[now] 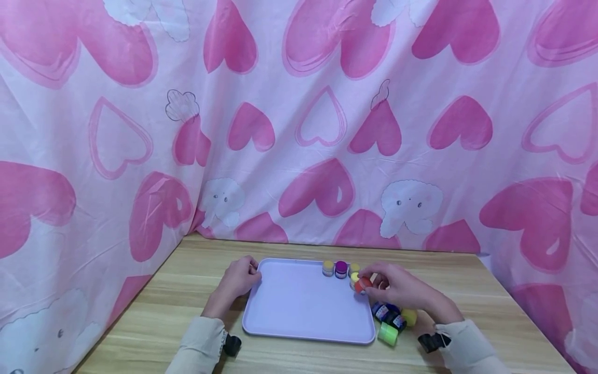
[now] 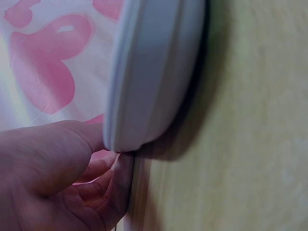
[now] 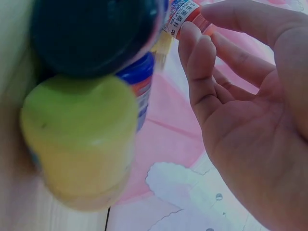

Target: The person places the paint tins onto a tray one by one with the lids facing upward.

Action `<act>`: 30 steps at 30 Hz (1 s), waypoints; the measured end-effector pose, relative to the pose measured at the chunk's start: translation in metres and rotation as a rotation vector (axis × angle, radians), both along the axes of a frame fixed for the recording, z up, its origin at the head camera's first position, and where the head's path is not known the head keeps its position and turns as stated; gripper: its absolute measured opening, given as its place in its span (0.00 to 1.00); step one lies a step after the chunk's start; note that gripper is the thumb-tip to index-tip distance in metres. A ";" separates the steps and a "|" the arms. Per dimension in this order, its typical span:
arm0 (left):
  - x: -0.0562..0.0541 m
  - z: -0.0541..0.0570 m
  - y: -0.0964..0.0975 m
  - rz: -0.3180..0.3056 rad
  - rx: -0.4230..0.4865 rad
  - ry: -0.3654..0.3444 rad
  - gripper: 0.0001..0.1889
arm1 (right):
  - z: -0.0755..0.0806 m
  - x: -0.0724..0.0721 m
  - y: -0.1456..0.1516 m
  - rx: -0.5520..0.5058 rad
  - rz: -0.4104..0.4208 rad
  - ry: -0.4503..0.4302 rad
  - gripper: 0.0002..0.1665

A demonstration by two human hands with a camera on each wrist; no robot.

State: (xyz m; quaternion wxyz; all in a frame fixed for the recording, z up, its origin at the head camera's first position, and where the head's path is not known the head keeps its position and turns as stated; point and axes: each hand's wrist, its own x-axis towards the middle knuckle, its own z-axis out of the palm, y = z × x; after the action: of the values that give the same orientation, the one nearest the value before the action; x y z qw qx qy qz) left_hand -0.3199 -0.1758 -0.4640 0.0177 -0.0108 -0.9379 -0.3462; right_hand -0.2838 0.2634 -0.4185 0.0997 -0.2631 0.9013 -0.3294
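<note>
My right hand (image 1: 397, 284) pinches an orange-red paint jar (image 1: 363, 285) between thumb and fingertips, over the right side of a pale lilac tray (image 1: 308, 301). In the right wrist view, the held paint jar (image 3: 185, 19) shows a printed white label. An ochre jar (image 1: 328, 268), a purple jar (image 1: 341, 269) and a second ochre jar (image 1: 354, 269) line the tray's far edge. Just beside the held jar is a pale yellow one (image 1: 354, 279), partly hidden. My left hand (image 1: 239, 276) holds the tray's left rim, thumb at the rim and fingers curled below it.
Off the tray's right edge, several paint jars lie on the wooden table (image 1: 467, 291): a light green one (image 1: 388, 334), dark blue ones (image 1: 396, 320) and a yellow one (image 1: 409, 317). A pink heart-patterned curtain (image 1: 299, 130) hangs behind the table and at both sides.
</note>
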 end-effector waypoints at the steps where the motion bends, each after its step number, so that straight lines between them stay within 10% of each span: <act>1: 0.000 0.000 0.000 0.002 -0.001 0.001 0.10 | 0.001 0.000 -0.002 -0.002 0.000 0.008 0.23; 30: 0.000 -0.004 -0.001 -0.004 -0.008 0.038 0.09 | -0.002 -0.019 -0.041 0.147 0.017 0.138 0.23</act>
State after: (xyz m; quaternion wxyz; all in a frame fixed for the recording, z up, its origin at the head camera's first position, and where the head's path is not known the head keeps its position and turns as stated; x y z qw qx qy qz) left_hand -0.3194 -0.1763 -0.4683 0.0348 -0.0193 -0.9388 -0.3422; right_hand -0.3030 0.2221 -0.4205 0.0594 -0.2849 0.9255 -0.2425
